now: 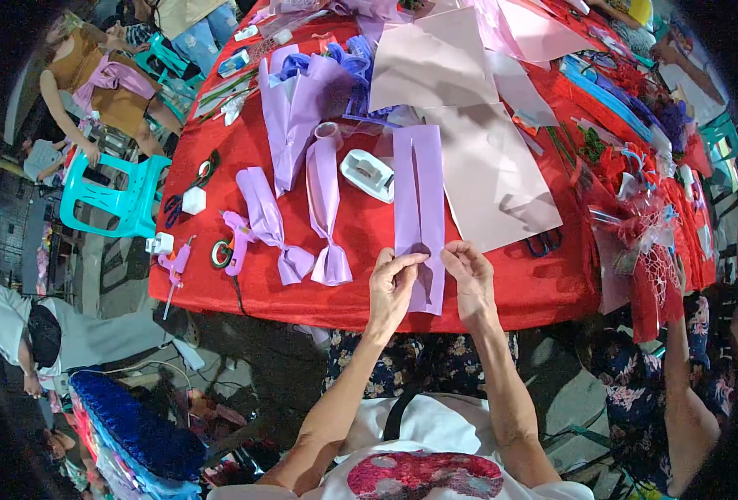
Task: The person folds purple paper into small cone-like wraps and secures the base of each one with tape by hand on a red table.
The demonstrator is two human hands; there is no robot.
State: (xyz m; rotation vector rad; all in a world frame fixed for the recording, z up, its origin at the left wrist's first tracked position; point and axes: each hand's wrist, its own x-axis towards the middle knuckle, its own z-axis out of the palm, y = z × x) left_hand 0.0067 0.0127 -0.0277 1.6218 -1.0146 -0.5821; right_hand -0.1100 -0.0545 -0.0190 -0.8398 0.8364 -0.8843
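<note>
Between my hands lies a long strip of lilac wrapping paper (406,187), its side edges folded inward so that they meet along a narrow gap. My left hand (395,281) pinches the flap on the left near the lower end. On the right edge, my right hand (472,269) holds the paper between thumb and fingers. To the left are a gathered lilac paper piece (324,187) and a similar shorter one (266,212), both pinched in near the bottom. A white tape dispenser (367,175) stands left of the strip.
Pale pink sheets (500,175) lie to the right, beside dark-handled scissors (542,242). At left are a pink glue gun (239,240), another glue gun (175,265), green tape (221,254) and a lilac-wrapped bouquet (294,112). A co-worker's arm (681,375) is at right, near a red bouquet (644,237).
</note>
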